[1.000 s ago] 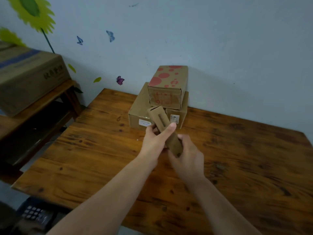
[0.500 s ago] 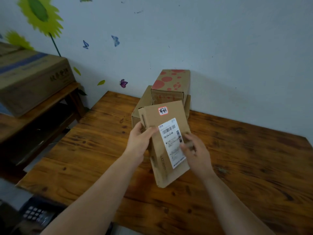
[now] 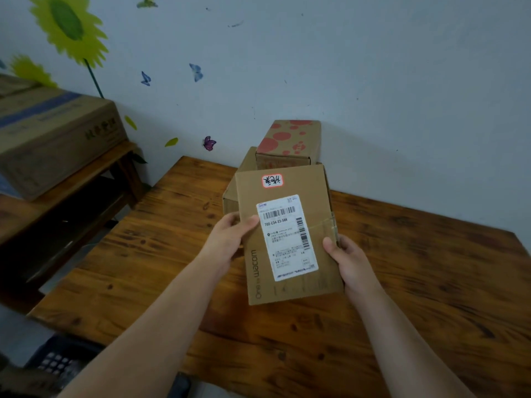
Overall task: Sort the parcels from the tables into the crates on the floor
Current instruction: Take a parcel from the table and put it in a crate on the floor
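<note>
- Wood fills most of my view: a brown plank table point(image 3: 431, 282) with dark knots and streaky grain, pushed up against a pale blue wall point(image 3: 373, 81).
- Over the table's middle, both hands hold one flat parcel point(image 3: 311, 196), with its broad face turned up towards the camera.
- My left hand point(image 3: 230, 239) grips the parcel's left long edge, with the thumb laid on the front beside the shipping label point(image 3: 287, 238) and the fingers curled behind.
- My right hand point(image 3: 347, 259) grips the right long edge lower down, with the thumb on the front and the fingers wrapped behind.
- I cannot tell whether the parcel's lower edge touches the table.
- Its long axis runs from the table's near side towards the far side, and its top leans slightly left.
- It is a thin rectangular slab of smooth brown cardboard, with lettering printed along its left edge and a red-bordered sticker point(image 3: 272, 180) near the top.
- At the table's far edge, a red-spotted box point(image 3: 290, 142) sits on a plain cardboard box point(image 3: 230, 196).
- Left of the table, a large carton point(image 3: 57, 139) rests on a wooden bench point(image 3: 86, 179).
- Below the table's near left corner, a dark lattice crate point(image 3: 57, 360) shows.
</note>
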Motion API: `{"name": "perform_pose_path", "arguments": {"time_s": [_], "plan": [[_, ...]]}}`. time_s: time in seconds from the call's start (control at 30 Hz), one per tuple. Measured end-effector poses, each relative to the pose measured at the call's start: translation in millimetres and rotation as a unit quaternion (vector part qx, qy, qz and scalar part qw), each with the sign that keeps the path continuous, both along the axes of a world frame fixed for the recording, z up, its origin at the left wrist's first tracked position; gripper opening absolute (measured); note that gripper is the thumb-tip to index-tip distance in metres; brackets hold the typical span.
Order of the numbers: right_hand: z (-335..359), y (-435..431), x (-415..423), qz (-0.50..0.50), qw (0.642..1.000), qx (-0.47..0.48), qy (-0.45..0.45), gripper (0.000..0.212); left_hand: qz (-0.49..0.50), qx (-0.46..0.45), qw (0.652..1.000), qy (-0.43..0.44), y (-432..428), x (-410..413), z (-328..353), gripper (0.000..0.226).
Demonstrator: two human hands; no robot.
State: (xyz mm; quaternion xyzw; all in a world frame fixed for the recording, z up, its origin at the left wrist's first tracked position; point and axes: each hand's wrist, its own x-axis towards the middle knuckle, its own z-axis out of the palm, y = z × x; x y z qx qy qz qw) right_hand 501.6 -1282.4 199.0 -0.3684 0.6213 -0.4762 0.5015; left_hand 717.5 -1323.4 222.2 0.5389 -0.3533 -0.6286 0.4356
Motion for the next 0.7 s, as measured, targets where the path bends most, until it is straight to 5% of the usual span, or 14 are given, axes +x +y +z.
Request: {"name": "perform_pose_path", "arguments": {"time_s": [0.17, 0.4, 0.6, 0.7], "plan": [[-2, 15, 1, -0.046, 0.999, -0.007, -0.025, 0.032, -0.035, -0.007, 0.999, -0.014, 11, -1, -16, 0.029], [-12, 53, 3, -0.129, 0.990, -0.006, -0.062, 0.014, -0.104, -0.018, 0.994, -0.008, 18, -4, -20, 0.025], [-12, 108, -17, -0.198, 0.976, -0.019, -0.083, 0.038, -0.179, -0.018, 0.984, -0.017, 39, -38, -24, 0.029], [-11, 140, -36, -0.231, 0.968, -0.029, -0.088, 0.028, -0.217, -0.019, 0.976, -0.022, 60, -62, -20, 0.031]]}}
